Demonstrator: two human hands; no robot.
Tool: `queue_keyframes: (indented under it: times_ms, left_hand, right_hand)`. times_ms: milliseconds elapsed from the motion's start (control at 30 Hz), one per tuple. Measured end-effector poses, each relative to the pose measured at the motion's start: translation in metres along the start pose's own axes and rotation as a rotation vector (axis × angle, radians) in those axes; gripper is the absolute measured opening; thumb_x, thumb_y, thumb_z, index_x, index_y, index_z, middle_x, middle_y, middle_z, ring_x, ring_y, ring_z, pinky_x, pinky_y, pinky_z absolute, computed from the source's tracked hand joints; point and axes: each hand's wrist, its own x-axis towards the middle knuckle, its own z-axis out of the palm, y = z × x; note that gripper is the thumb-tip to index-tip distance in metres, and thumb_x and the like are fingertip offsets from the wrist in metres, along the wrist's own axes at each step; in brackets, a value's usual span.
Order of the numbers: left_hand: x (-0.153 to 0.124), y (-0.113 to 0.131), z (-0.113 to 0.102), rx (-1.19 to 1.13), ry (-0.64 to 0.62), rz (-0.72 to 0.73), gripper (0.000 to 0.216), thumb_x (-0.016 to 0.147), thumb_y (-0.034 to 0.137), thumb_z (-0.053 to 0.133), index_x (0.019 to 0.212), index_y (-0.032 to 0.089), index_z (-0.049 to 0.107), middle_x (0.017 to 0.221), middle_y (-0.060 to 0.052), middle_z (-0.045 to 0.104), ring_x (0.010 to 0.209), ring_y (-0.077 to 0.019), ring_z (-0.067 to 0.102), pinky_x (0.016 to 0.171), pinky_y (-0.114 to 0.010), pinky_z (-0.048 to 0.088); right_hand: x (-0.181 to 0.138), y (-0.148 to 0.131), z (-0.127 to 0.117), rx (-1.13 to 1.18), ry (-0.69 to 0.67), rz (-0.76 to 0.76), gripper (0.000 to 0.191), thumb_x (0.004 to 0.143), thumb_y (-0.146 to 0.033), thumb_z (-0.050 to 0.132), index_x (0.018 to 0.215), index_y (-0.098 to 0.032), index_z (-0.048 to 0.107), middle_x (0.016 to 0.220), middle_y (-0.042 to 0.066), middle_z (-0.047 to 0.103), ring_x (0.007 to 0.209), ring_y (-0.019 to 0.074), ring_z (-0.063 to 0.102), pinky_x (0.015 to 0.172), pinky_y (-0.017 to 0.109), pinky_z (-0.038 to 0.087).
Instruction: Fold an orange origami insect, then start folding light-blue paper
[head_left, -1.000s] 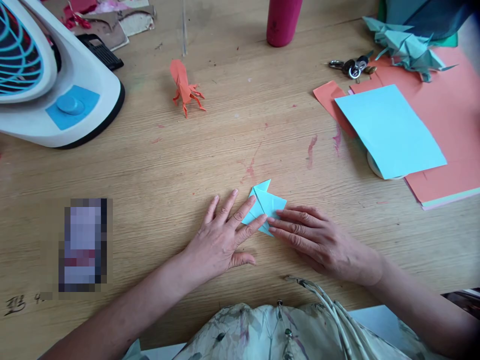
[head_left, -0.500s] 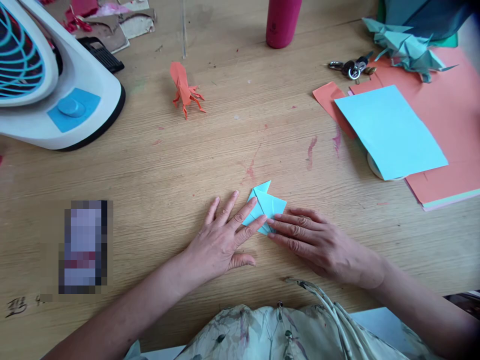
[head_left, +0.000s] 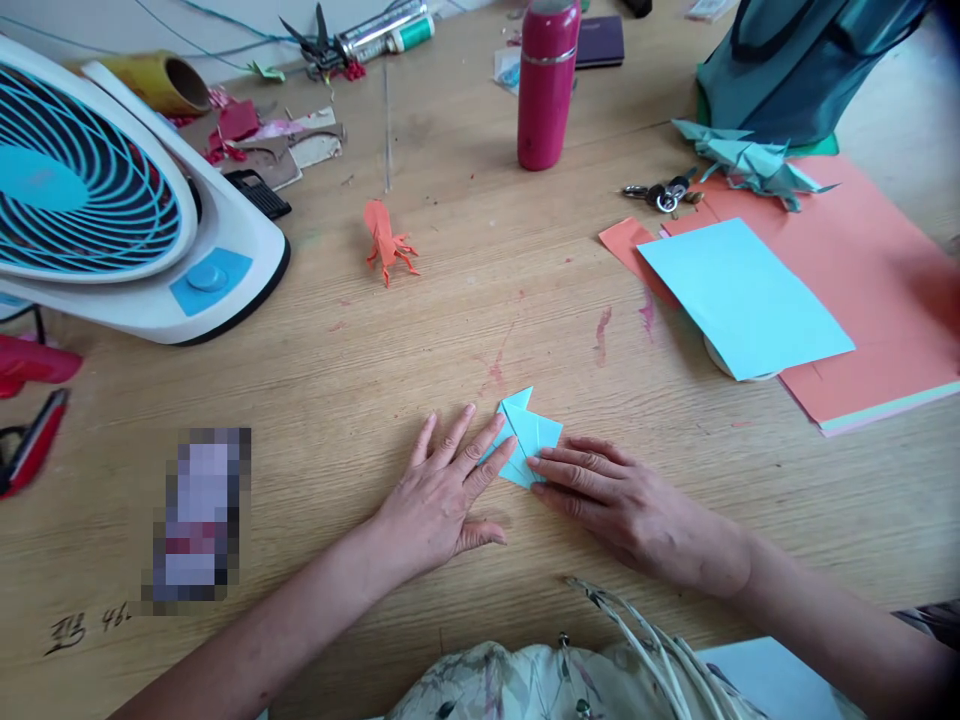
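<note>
A light-blue folded paper [head_left: 531, 437] lies flat on the wooden table in front of me. It has angular flaps, with one narrow point sticking up at its far end. My left hand [head_left: 442, 490] is open, fingers spread, the index and middle fingertips resting on the paper's left side. From the other side, my right hand [head_left: 615, 500] lies open with its fingers stretched out, and its fingertips touch the paper's lower right edge. Part of the fold is hidden under the fingers.
A white fan [head_left: 247, 290] stands at left, above a pixelated flat object [head_left: 201, 515]. Beyond are an orange origami insect [head_left: 385, 240] and a magenta bottle [head_left: 547, 90]. At right lie a blue sheet [head_left: 750, 300], orange paper [head_left: 885, 260], keys [head_left: 666, 195] and a blue-green origami figure [head_left: 757, 165].
The view has tilted up and shifted left, showing more of the table's far side. The left index fingertip has drawn back slightly from the right fingers; the folded paper stays about where it was.
</note>
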Motion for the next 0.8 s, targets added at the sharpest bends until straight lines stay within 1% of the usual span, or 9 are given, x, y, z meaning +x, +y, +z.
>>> queue_keyframes:
  times_ms: [100,167,233,300,400,500,633,800]
  left_hand:
    - [0.006,-0.004,0.001,0.006,0.018,0.032,0.092,0.091,0.077,0.028,0.16,0.017,0.023,0.167,-0.01,0.027,0.154,-0.0369,0.01,0.121,-0.06,0.0]
    - [0.01,-0.005,0.002,-0.007,0.015,0.055,0.091,0.092,0.076,0.023,0.16,0.015,0.024,0.167,-0.01,0.027,0.155,-0.0351,0.011,0.122,-0.058,-0.002]
    - [0.013,-0.006,0.003,-0.025,0.006,0.058,0.092,0.093,0.076,0.021,0.159,0.013,0.025,0.168,-0.011,0.023,0.154,-0.035,0.012,0.122,-0.057,0.0]
    - [0.014,-0.006,0.004,-0.042,0.0,0.049,0.093,0.092,0.076,0.021,0.159,0.012,0.025,0.168,-0.011,0.02,0.155,-0.0371,0.01,0.122,-0.057,0.004]
    - [0.013,-0.006,0.005,-0.07,0.001,0.042,0.092,0.091,0.077,0.022,0.16,0.015,0.026,0.169,-0.011,0.019,0.154,-0.0408,0.008,0.12,-0.06,0.009]
    - [0.013,-0.007,0.005,-0.094,0.002,0.029,0.09,0.091,0.077,0.023,0.16,0.019,0.025,0.169,-0.013,0.018,0.154,-0.0408,0.009,0.119,-0.06,0.014]
    - [0.013,-0.008,0.005,-0.118,-0.003,0.017,0.087,0.092,0.075,0.027,0.161,0.023,0.024,0.169,-0.013,0.016,0.155,-0.0397,0.009,0.119,-0.061,0.016]
    - [0.013,-0.008,0.007,-0.133,-0.009,-0.003,0.086,0.092,0.075,0.03,0.161,0.025,0.023,0.169,-0.014,0.016,0.155,-0.0404,0.011,0.12,-0.061,0.015]
  right_hand:
    - [0.0,0.001,0.0,0.016,0.009,-0.003,0.041,0.104,-0.015,0.041,0.143,-0.009,0.053,0.149,0.017,0.055,0.141,0.0275,0.048,0.119,0.053,0.037]
    - [0.0,0.001,0.0,0.017,0.006,0.0,0.041,0.105,-0.015,0.041,0.143,-0.01,0.053,0.15,0.017,0.054,0.141,0.0273,0.047,0.12,0.052,0.036]
    - [0.0,0.001,0.0,0.013,-0.005,-0.003,0.041,0.105,-0.016,0.039,0.144,-0.01,0.052,0.151,0.016,0.053,0.142,0.0275,0.046,0.12,0.052,0.036]
    - [0.001,0.001,0.0,0.006,-0.011,-0.004,0.042,0.105,-0.016,0.038,0.144,-0.01,0.052,0.153,0.016,0.051,0.143,0.0279,0.045,0.119,0.052,0.036]
    - [0.001,0.0,-0.001,0.006,-0.016,0.001,0.042,0.106,-0.017,0.038,0.145,-0.01,0.051,0.152,0.017,0.052,0.144,0.0284,0.044,0.119,0.053,0.036]
    - [0.001,0.0,-0.001,0.013,-0.025,-0.005,0.042,0.106,-0.019,0.038,0.144,-0.009,0.052,0.149,0.017,0.055,0.145,0.0286,0.042,0.119,0.053,0.035]
    - [0.001,-0.001,-0.002,0.025,-0.041,0.003,0.041,0.106,-0.019,0.039,0.144,-0.008,0.053,0.15,0.017,0.054,0.146,0.0286,0.041,0.12,0.052,0.033]
    - [0.001,-0.003,-0.002,0.028,-0.058,0.011,0.044,0.106,-0.02,0.039,0.148,-0.011,0.047,0.152,0.014,0.052,0.147,0.0282,0.04,0.12,0.054,0.033]
